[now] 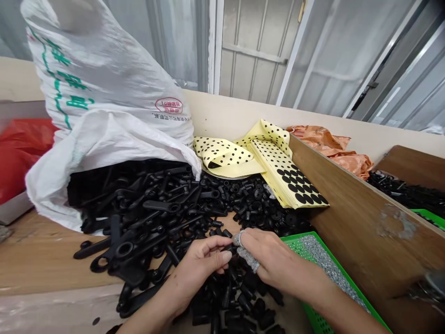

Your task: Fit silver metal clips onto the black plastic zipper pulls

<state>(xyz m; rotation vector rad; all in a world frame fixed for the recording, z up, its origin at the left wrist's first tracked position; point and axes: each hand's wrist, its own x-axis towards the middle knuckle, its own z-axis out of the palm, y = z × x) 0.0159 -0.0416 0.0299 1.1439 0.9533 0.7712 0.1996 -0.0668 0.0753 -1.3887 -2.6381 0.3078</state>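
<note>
Black moulded parts (194, 208): a loose heap on the table (41, 260), spilling from the mouth of a white woven sack (104, 93) and running under my hands; long flat arms with ring ends, plus short ribbed bushes, all matte and rubbery-looking.
Left hand (200, 264): narrow, thumb and fingertips pinching a small black piece (227, 248) just above the heap.
Right hand (281, 262): narrow, curled in against that same piece; I cannot tell if it grips. Grey metal-mesh finger guards (247, 256) cover two digits.
Step in hand: I am working single pieces out of the heap by fingertip.
Beside my hands: a green plastic basket (299, 236) holding fine steel-grey bits (323, 264).
Further off: a yellow sheet of black dots (274, 171), a scuffed wooden board (347, 208), and a second black heap (406, 195) beyond it.
</note>
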